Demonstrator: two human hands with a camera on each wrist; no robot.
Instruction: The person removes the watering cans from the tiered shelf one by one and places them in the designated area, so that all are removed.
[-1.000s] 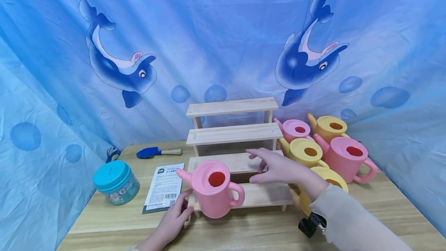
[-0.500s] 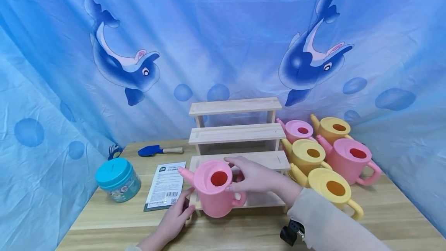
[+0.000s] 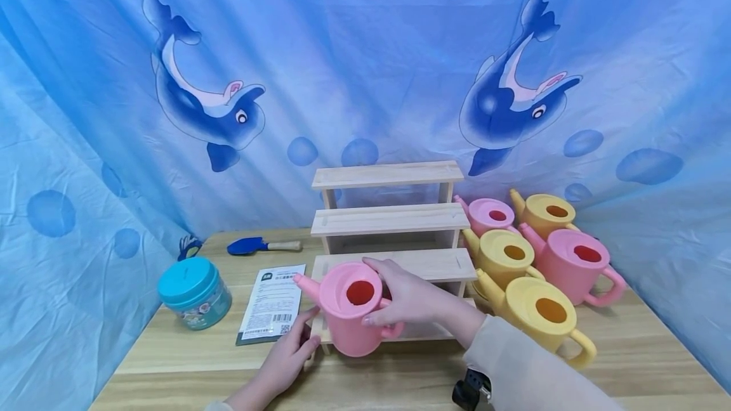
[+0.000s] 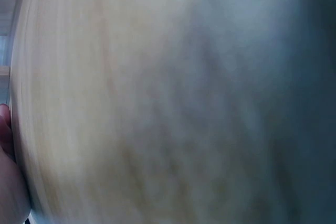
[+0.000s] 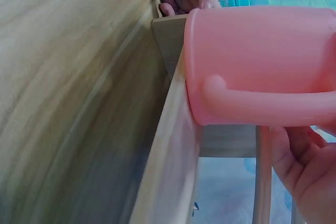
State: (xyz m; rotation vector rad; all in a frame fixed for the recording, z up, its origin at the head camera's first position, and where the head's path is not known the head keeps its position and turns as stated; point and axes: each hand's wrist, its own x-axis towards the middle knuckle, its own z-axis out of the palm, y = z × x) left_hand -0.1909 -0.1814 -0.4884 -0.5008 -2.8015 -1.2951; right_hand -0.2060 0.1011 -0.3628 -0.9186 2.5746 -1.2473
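A pink watering can stands on the left part of the lowest step of a wooden tiered stand, spout pointing left. Fingers of my right hand grip its upper body beside the handle, thumb in front and forefinger behind the rim. In the right wrist view the can's base meets the step's board. My left hand holds the left end of that lowest step, thumb by the front corner. Only a bit of this hand shows at the edge of the left wrist view, which is mostly blurred wood.
Several yellow and pink watering cans, such as a yellow one, crowd together right of the stand. Leftward lie a printed packet, a blue trowel and a turquoise-lidded jar. A blue dolphin curtain hangs behind.
My right hand has moved left from beyond the handle onto the pink watering can and now grips it. The left hand keeps its place at the stand; the view has shifted slightly.
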